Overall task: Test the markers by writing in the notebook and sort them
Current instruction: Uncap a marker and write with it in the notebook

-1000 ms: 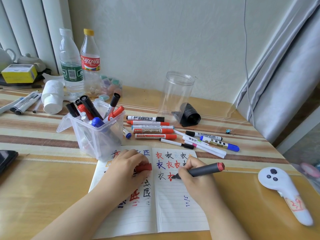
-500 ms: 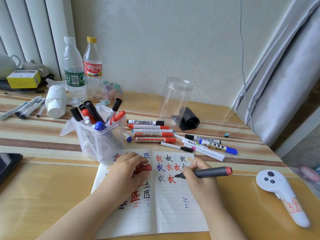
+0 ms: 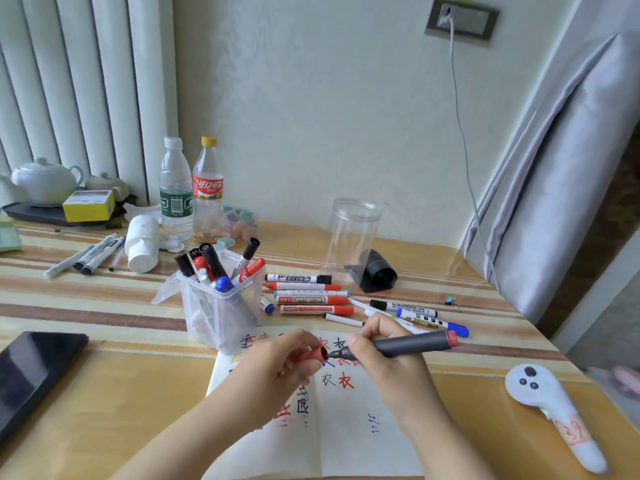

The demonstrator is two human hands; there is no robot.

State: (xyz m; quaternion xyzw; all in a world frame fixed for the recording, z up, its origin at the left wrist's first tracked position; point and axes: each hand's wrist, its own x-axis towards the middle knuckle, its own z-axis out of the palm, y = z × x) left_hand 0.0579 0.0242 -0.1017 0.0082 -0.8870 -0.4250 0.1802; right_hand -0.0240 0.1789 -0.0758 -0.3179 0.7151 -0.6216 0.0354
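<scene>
"WHITEBOARD" on a red marker (image 3: 312, 300) (upside down), "衣" in the notebook (image 3: 360, 441)

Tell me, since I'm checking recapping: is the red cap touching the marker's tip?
Cannot tell. In the head view the cap meets the marker tip with no visible gap, but contact isn't plain.

A grey marker (image 3: 408, 344) with a red end is lying near-horizontal above the open notebook (image 3: 349, 431), its tip meeting a red cap (image 3: 313, 355). Loose markers (image 3: 311, 299) are lying beyond; others are standing in a clear bin (image 3: 221, 306).
</scene>
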